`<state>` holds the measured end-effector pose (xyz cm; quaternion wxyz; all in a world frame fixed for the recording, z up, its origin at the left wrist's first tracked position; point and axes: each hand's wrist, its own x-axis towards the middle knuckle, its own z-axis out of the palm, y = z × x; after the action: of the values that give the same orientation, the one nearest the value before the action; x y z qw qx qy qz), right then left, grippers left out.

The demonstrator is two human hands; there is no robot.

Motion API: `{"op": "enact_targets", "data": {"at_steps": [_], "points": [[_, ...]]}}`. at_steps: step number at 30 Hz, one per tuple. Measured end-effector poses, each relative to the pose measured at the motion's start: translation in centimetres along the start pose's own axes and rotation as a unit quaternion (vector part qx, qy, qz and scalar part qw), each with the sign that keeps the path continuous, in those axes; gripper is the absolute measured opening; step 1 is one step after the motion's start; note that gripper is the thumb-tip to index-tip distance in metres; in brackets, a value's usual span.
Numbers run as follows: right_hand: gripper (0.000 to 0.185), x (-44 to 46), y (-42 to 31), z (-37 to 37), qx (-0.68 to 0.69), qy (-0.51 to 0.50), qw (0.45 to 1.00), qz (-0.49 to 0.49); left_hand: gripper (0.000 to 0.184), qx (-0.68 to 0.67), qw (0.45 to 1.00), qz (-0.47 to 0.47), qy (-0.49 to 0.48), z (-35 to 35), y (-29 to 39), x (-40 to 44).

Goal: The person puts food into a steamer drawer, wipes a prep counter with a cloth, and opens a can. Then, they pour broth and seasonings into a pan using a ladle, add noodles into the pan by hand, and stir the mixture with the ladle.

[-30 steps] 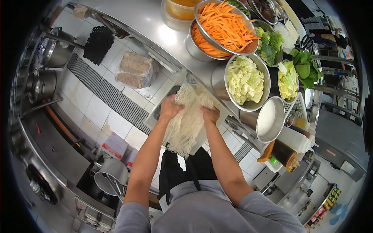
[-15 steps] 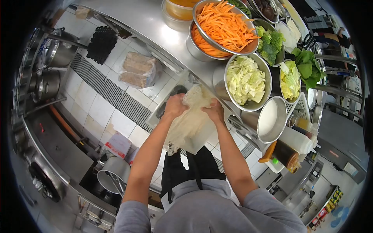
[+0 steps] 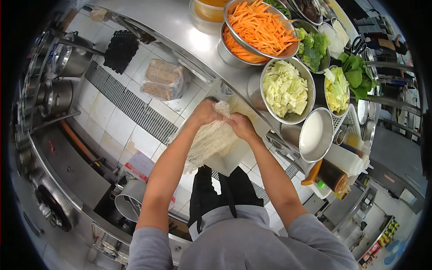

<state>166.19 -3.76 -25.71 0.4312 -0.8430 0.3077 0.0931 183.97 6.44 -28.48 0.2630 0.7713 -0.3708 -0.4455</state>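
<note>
A bundle of pale, thin dried noodles (image 3: 203, 143) hangs fanned out between my hands, its loose strands spreading down and to the left. My left hand (image 3: 208, 112) is closed round its upper end. Right beside it, my right hand (image 3: 242, 126) also grips the top of the bundle, the fingers of both hands nearly touching. Beneath is a white plastic bin (image 3: 225, 164), with more pale noodles inside, partly covered by the bundle and my hands. Some fingertips are hidden in the strands.
The steel counter (image 3: 189, 45) carries bowls of carrot strips (image 3: 261, 29), chopped cabbage (image 3: 286, 90) and broccoli (image 3: 313, 51), a pot of white contents (image 3: 311, 135) and sauce bottles (image 3: 333, 175). A bagged brown block (image 3: 163, 80) lies on the tiled floor near a drain grate (image 3: 126, 108).
My hands have come closer together at the upper end of the noodles. The bundle is lifted and spread further left, with its strands more separated than before.
</note>
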Motion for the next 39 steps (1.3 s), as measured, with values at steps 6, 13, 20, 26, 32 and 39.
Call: {"op": "enact_targets", "data": {"at_steps": [6, 13, 20, 26, 32, 39], "points": [[0.018, 0.1, 1.9, 1.7, -0.011, 0.029, 0.999, 0.037, 0.046, -0.052, 0.995, -0.082, 0.002, -0.3, 1.1, -0.9], [0.02, 1.0, 0.1, 1.3, -0.11, 0.003, 0.991, 0.08, 0.033, -0.096, 0.992, -0.076, 0.036, -0.8, 1.6, -2.1], [0.025, 1.4, 5.3, 2.5, -0.184, -0.023, 0.969, 0.163, 0.034, -0.2, 0.965, -0.071, 0.157, -2.8, 3.2, -5.0], [0.028, -0.2, 4.2, 3.0, -0.153, -0.002, 0.966, 0.21, 0.051, -0.202, 0.975, -0.056, 0.073, -2.2, 2.1, -2.6], [0.027, -1.6, 5.4, -0.2, -0.205, 0.056, 0.966, 0.144, 0.1, -0.187, 0.979, -0.041, -0.065, -0.7, -3.1, -5.1], [0.041, -6.2, 2.2, 1.0, -0.044, 0.242, 0.968, 0.042, 0.084, -0.039, 0.991, -0.034, -0.119, 4.0, -6.6, -9.4]]}}
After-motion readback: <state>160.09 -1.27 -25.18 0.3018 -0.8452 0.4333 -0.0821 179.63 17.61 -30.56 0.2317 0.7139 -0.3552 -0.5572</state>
